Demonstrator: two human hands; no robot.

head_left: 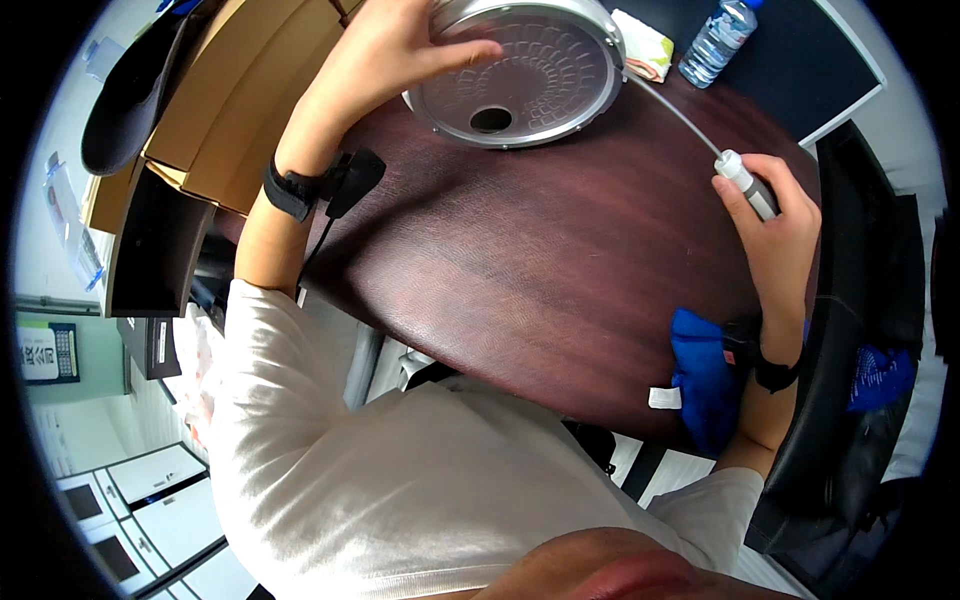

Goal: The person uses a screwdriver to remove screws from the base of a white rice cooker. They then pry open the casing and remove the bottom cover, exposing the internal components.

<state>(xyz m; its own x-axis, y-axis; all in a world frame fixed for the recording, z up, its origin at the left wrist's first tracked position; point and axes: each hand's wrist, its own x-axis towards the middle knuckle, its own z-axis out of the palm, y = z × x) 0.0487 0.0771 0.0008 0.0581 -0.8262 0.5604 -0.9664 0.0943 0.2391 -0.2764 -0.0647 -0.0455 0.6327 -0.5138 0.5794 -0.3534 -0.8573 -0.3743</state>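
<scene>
A round silver appliance (545, 90) lies tipped at the table's far side, its ridged metal underside facing me, with a dark oval opening near its lower edge. My left hand (405, 50) holds it from the upper left. The left thumb stretches across the underside, while the other fingers run out of the picture's top. In my right hand (785, 200) is a screwdriver (735, 166) with a white and grey handle, gripped between thumb and fingers. Its long thin shaft points up and left to the appliance's right rim; whether the tip touches a screw is too small to tell.
A water bottle (716, 45) and a folded cloth (643, 45) are behind the appliance. Blue fabric (705, 375) lies at the dark red table's (500, 250) near right, by my right forearm. Cardboard boxes (250, 80) stand at left; a black chair (850, 330) is at right.
</scene>
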